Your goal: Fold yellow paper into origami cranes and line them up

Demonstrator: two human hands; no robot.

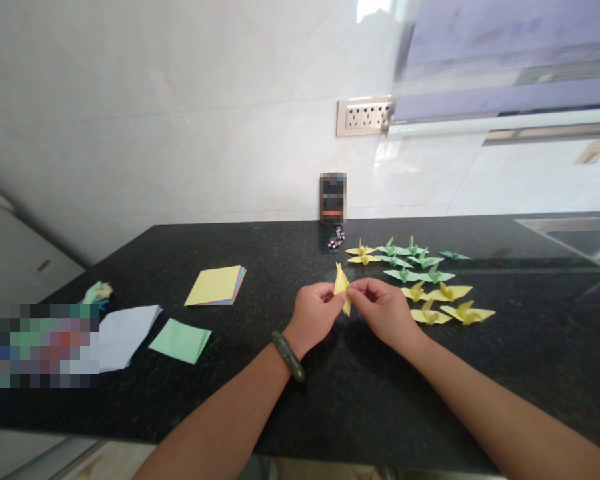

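Observation:
A partly folded yellow paper piece (pixel 341 285) stands upright between my two hands, just above the black counter (pixel 260 267). My left hand (pixel 314 315), with a dark green bangle on its wrist, pinches the paper's left side. My right hand (pixel 383 309) pinches its right side. To the right of my hands lie several finished paper cranes, yellow ones (pixel 447 303) nearer and green ones (pixel 413 261) farther back.
A stack of square coloured paper (pixel 215 286) with a yellow top sheet lies to the left. A green folded sheet (pixel 181 341) and a white sheet (pixel 125 333) lie nearer the counter's front left. A small dark object (pixel 333 198) leans against the wall. A sink edge (pixel 575 233) is at far right.

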